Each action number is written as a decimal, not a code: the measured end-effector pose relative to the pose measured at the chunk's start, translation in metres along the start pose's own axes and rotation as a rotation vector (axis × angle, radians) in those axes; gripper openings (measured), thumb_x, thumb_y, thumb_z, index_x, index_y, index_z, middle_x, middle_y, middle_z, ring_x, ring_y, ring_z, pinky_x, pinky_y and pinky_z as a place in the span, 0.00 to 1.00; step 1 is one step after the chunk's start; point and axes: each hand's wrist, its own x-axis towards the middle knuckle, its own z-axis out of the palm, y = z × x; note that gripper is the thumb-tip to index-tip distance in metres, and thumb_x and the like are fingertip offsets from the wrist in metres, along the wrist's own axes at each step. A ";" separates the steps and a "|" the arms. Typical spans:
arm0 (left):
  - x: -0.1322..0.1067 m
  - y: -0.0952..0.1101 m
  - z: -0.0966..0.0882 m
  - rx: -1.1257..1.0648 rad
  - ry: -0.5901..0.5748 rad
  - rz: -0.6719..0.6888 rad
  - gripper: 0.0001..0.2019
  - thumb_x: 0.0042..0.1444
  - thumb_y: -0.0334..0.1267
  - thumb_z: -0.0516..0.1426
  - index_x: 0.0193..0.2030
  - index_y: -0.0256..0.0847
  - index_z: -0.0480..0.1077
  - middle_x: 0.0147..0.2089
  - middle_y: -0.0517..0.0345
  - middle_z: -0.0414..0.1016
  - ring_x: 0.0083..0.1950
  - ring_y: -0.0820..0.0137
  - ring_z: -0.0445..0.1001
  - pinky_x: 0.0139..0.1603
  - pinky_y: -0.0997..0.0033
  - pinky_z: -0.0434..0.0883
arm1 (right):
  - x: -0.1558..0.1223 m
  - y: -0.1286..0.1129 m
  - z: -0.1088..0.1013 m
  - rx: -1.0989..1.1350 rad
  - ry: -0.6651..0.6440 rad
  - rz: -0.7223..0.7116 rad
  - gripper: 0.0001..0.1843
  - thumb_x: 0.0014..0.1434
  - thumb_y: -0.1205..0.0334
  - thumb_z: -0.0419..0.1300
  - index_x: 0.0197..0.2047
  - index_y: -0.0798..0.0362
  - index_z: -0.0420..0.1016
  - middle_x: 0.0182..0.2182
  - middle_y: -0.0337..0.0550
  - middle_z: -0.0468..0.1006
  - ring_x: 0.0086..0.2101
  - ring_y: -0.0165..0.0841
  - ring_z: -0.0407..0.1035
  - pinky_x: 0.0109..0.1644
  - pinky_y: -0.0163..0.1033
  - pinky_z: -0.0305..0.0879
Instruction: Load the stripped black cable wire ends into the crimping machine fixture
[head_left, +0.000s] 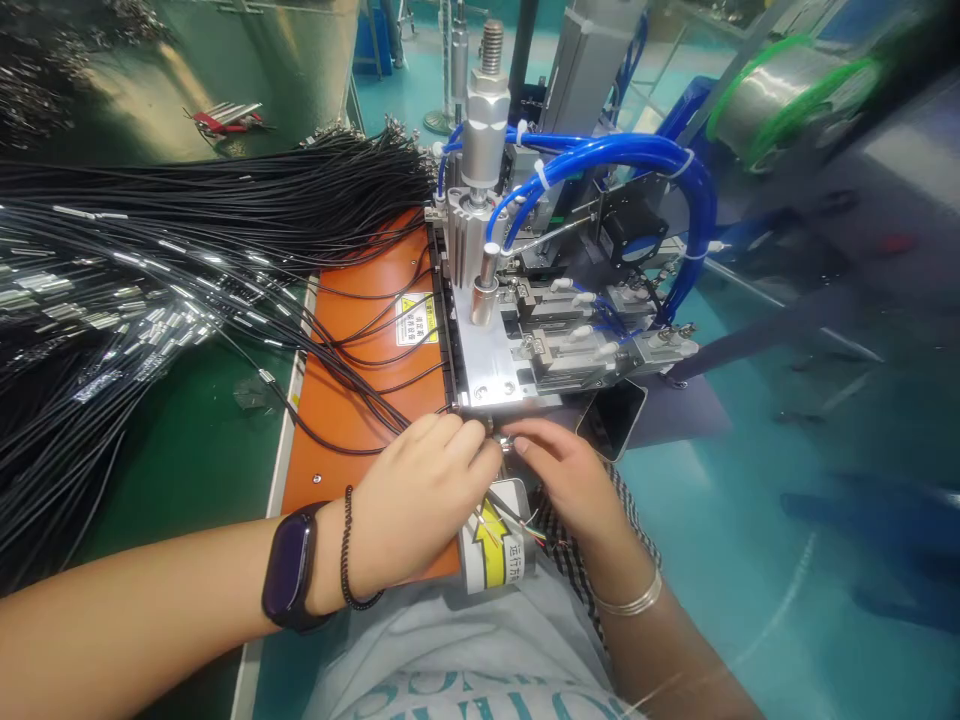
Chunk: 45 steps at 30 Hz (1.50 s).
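My left hand (427, 490) is closed at the front edge of the machine (487, 365), its fingertips hidden under the knuckles. Black cables (360, 385) run from the left to this hand, and at least one passes into its grip. Opposite it, my right hand (574, 485) pinches a small shiny metal connector (506, 445) between thumb and forefinger, close to the left fingertips. Just below the hands, stripped cable ends with thin coloured wires (536, 533) lie over a round white cover with a yellow arrow (491, 550).
An orange plate (375, 310) with a warning label (417, 318) adjoins the machine. Large bundles of black cables (225, 190) with metal ends cover the green table (187, 440). Blue air hoses (697, 190) arch above the machine. A phone (615, 415) lies right of it; a green-rimmed spool (787, 100) hangs behind.
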 end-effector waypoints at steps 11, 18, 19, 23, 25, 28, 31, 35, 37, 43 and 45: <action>-0.002 0.001 -0.002 0.019 0.009 -0.013 0.12 0.56 0.25 0.48 0.43 0.37 0.68 0.35 0.53 0.66 0.36 0.62 0.65 0.38 0.60 0.69 | 0.002 0.000 0.002 -0.197 0.077 -0.038 0.07 0.57 0.60 0.56 0.30 0.53 0.71 0.25 0.36 0.68 0.27 0.29 0.61 0.31 0.33 0.57; -0.004 0.002 0.001 -0.014 0.019 -0.023 0.10 0.53 0.26 0.51 0.41 0.36 0.68 0.36 0.52 0.67 0.39 0.59 0.69 0.39 0.58 0.70 | 0.001 0.001 0.009 -0.213 0.084 -0.041 0.10 0.59 0.57 0.53 0.28 0.53 0.64 0.23 0.33 0.59 0.26 0.28 0.55 0.30 0.33 0.53; -0.004 0.003 0.001 -0.022 0.009 -0.027 0.09 0.53 0.26 0.51 0.40 0.36 0.68 0.36 0.52 0.67 0.38 0.59 0.69 0.38 0.58 0.71 | 0.001 0.001 0.010 -0.198 0.079 -0.025 0.11 0.59 0.57 0.53 0.27 0.53 0.64 0.22 0.33 0.59 0.26 0.28 0.55 0.29 0.33 0.53; -0.003 0.005 -0.002 -0.039 -0.049 -0.055 0.07 0.52 0.26 0.51 0.34 0.37 0.68 0.33 0.53 0.68 0.35 0.61 0.69 0.38 0.58 0.71 | 0.004 0.005 0.013 0.040 0.001 0.105 0.11 0.57 0.55 0.54 0.28 0.53 0.64 0.23 0.35 0.62 0.26 0.28 0.56 0.29 0.32 0.56; -0.004 0.008 -0.003 -0.012 -0.064 -0.071 0.07 0.52 0.25 0.50 0.33 0.36 0.69 0.33 0.52 0.69 0.35 0.61 0.70 0.38 0.58 0.71 | 0.006 0.007 0.014 0.125 -0.012 0.134 0.10 0.56 0.56 0.56 0.29 0.53 0.65 0.24 0.36 0.65 0.26 0.28 0.58 0.29 0.33 0.57; -0.010 0.012 -0.003 0.082 -0.034 -0.073 0.10 0.52 0.28 0.51 0.37 0.34 0.72 0.37 0.47 0.72 0.41 0.58 0.71 0.40 0.58 0.71 | 0.004 0.008 0.011 0.050 0.035 0.066 0.08 0.56 0.58 0.57 0.33 0.54 0.69 0.26 0.38 0.68 0.28 0.30 0.62 0.31 0.34 0.60; -0.014 0.017 -0.001 0.185 0.023 -0.079 0.12 0.52 0.29 0.52 0.41 0.32 0.74 0.36 0.45 0.74 0.39 0.58 0.72 0.39 0.59 0.71 | -0.001 0.008 0.006 -0.143 0.061 -0.108 0.08 0.59 0.59 0.56 0.37 0.53 0.73 0.30 0.41 0.70 0.31 0.32 0.65 0.33 0.35 0.62; -0.015 0.019 -0.001 0.189 -0.017 -0.079 0.15 0.52 0.28 0.52 0.46 0.31 0.73 0.37 0.45 0.75 0.35 0.59 0.73 0.35 0.59 0.72 | -0.005 0.013 0.002 -0.301 0.023 -0.272 0.09 0.63 0.61 0.52 0.37 0.52 0.73 0.34 0.43 0.72 0.35 0.34 0.67 0.38 0.36 0.63; -0.013 0.018 -0.003 0.160 -0.070 -0.067 0.15 0.52 0.28 0.51 0.44 0.33 0.73 0.37 0.46 0.75 0.34 0.60 0.73 0.36 0.59 0.72 | -0.005 0.018 0.004 -0.339 0.032 -0.317 0.10 0.64 0.63 0.50 0.37 0.52 0.71 0.34 0.44 0.72 0.37 0.34 0.67 0.41 0.36 0.64; -0.010 0.014 -0.003 0.118 -0.113 -0.116 0.13 0.52 0.30 0.52 0.43 0.34 0.73 0.37 0.47 0.75 0.38 0.59 0.73 0.40 0.58 0.71 | -0.011 0.012 -0.003 -0.357 0.058 -0.374 0.10 0.63 0.65 0.52 0.46 0.48 0.70 0.36 0.43 0.72 0.36 0.32 0.68 0.39 0.35 0.67; -0.009 0.012 -0.003 0.101 -0.117 -0.117 0.13 0.52 0.32 0.53 0.44 0.34 0.72 0.39 0.46 0.75 0.41 0.58 0.73 0.43 0.58 0.70 | -0.017 0.002 -0.013 -0.361 -0.053 -0.537 0.16 0.60 0.68 0.56 0.51 0.44 0.69 0.36 0.42 0.73 0.35 0.32 0.69 0.38 0.35 0.68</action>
